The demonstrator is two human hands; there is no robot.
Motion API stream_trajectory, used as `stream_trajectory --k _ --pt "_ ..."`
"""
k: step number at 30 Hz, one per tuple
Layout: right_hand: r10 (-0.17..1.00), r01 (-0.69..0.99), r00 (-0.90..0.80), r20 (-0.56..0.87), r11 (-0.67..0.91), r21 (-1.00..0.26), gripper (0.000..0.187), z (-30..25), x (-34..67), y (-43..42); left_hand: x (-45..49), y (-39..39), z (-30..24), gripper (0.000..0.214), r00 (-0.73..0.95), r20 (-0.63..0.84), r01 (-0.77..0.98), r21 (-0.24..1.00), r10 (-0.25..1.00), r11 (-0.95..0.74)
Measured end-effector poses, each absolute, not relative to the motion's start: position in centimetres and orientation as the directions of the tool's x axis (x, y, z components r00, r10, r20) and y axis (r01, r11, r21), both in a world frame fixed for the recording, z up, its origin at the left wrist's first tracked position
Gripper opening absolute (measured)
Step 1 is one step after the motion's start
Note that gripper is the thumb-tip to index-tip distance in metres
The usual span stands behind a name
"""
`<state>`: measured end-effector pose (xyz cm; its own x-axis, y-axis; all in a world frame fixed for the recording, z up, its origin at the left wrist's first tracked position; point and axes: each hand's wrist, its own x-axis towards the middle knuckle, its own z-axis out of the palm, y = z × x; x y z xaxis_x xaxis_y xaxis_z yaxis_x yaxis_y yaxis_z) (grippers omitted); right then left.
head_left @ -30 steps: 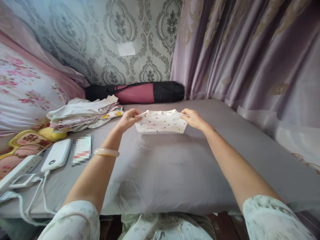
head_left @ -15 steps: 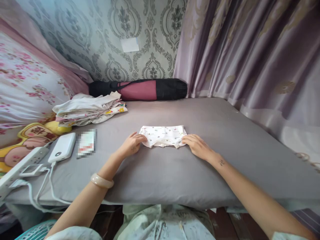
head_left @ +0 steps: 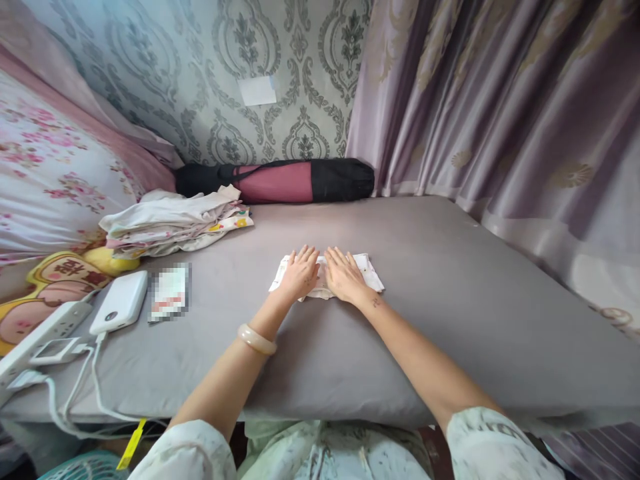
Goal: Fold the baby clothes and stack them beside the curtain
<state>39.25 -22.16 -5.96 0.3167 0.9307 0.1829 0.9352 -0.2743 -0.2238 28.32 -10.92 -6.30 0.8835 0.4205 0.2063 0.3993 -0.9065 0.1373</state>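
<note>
A small white garment point(head_left: 369, 272) with a fine print lies folded on the grey sheet of the bed point(head_left: 320, 360). My left hand point(head_left: 301, 272) rests flat on its left half, palm down, fingers stretched out. On the right half, my right hand point(head_left: 345, 275) presses flat in the same way. The two hands are side by side with a narrow gap between them. Much of the garment is hidden under them; its side edges and a strip in the middle show.
Folded clothes point(head_left: 175, 220) are piled at the back left. Along the wall lies a black and dark-red long bag point(head_left: 275, 182). At left are a white power bank point(head_left: 120, 301), a blurred packet point(head_left: 169, 292), a power strip point(head_left: 47, 340), cables and a yellow plush point(head_left: 60, 273). Curtains point(head_left: 480, 120) hang at right.
Both hands have moved inward from the garment's side edges and now lie flat on top of it. The garment's side parts look more spread outward than before.
</note>
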Motion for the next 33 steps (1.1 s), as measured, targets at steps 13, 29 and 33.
stream_trajectory --k 13,29,33 --pt "0.943 0.93 0.32 0.087 -0.296 -0.217 0.058 -8.0 39.4 -22.1 28.4 -11.2 -9.4 0.052 0.907 0.154 0.387 0.061 0.392 -0.92" --pt "0.911 0.907 0.401 0.094 -0.38 -0.18 0.055 -8.0 40.1 -22.7 28.4 -11.9 -9.2 0.054 0.914 0.172 0.36 0.075 0.367 -0.93" --pt "0.892 0.894 0.439 0.111 -0.42 -0.156 0.056 -8.1 40.6 -22.9 28.1 -11.7 -9.0 0.054 0.889 0.191 0.408 0.081 0.416 -0.909"
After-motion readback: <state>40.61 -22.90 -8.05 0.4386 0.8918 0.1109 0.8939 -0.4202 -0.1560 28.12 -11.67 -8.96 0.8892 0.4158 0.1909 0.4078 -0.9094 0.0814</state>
